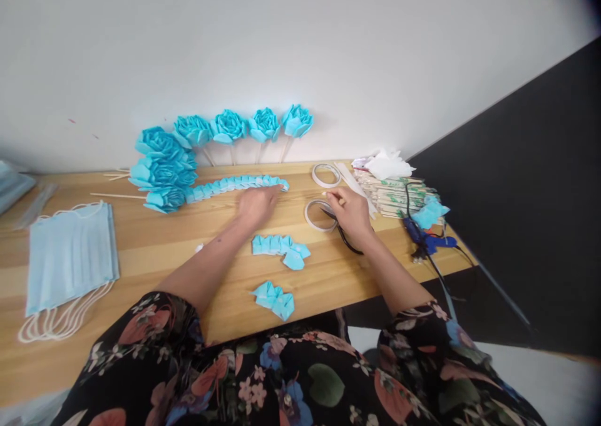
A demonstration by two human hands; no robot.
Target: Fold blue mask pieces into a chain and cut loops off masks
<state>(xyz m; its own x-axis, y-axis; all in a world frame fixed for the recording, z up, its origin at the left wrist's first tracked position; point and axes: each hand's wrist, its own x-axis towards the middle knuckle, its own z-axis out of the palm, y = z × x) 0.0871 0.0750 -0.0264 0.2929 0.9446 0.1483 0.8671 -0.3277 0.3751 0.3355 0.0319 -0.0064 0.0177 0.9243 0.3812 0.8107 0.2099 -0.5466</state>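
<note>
My left hand [259,208] rests at the right end of a long row of folded blue pieces [225,187], its fingers together on the last piece. My right hand [350,212] is closed in a pinch over the tape rolls; what it holds, if anything, is too small to name. Beneath its fingers lie a white tape roll [320,215] and black-handled scissors [348,243]. Another tape roll [326,175] lies just behind. Nearer to me are two short clusters of folded blue pieces, one [273,245] in front of the other [275,299].
Blue paper flowers [229,126] on sticks lean on the wall, with more stacked at left [162,169]. Blue masks [72,257] lie far left. At right are a bundle of wrapped sticks [387,194] and a blue glue gun [429,241] with its cord.
</note>
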